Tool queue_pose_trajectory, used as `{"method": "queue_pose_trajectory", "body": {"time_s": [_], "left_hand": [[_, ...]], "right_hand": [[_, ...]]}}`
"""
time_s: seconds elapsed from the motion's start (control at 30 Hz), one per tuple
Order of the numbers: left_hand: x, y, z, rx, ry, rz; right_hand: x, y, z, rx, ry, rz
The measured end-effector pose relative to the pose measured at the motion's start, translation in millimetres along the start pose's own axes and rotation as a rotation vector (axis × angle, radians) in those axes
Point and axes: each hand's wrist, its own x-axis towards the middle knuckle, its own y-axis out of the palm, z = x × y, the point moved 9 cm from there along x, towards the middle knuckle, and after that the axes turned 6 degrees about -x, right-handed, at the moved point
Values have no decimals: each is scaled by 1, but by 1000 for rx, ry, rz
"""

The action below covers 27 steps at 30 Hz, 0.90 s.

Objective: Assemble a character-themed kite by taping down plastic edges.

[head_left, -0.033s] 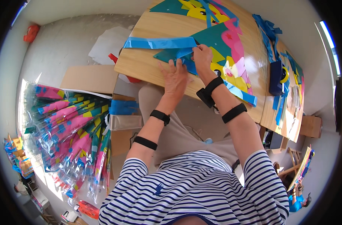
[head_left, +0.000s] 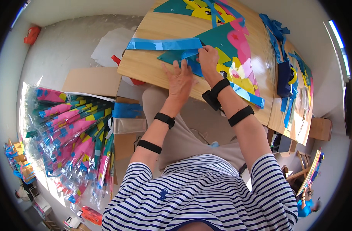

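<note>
On the wooden table (head_left: pixel 143 63) lies a kite (head_left: pixel 221 40) of thin green, pink and yellow sheet with a cartoon figure. A shiny blue ribbon (head_left: pixel 160 44) stretches from the table's left edge to its green part. My right hand (head_left: pixel 209 59) pinches the blue ribbon at its right end, over the kite. My left hand (head_left: pixel 180 84) rests with fingers spread on the kite's lower-left tip and a blue fold there. Another blue strip (head_left: pixel 247 96) shows below the yellow figure, right of my right wrist. What lies under my fingers is partly hidden.
Another kite (head_left: pixel 176 7) lies at the table's far end. A dark blue tape dispenser (head_left: pixel 284 80) stands at right, near loose blue ribbons (head_left: pixel 275 29). Left of my legs, many plastic-wrapped kites (head_left: pixel 74 131) fan out of a cardboard box (head_left: pixel 93 81). At lower right is another person (head_left: pixel 305 208).
My hands, the ribbon and the kite hold almost the same place. The person at the lower right has shifted slightly.
</note>
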Motion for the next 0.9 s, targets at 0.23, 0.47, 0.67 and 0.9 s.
{"method": "queue_pose_trajectory", "body": {"time_s": [0.23,0.47,0.67,0.9], "left_hand": [[-4,-14,-9,-11,74,-104],[-5,-15,-14,32,96,-101],[-5,-8,-12,41,25,-70],[-7,-5,-7,44,-16,-34]], "right_hand": [[-16,-1,29,258,88,131],[-16,-9,12,187,143,83],[-5,-25,-24,20,159,-13],[-29,-55,-51,-66,227,-41]]}}
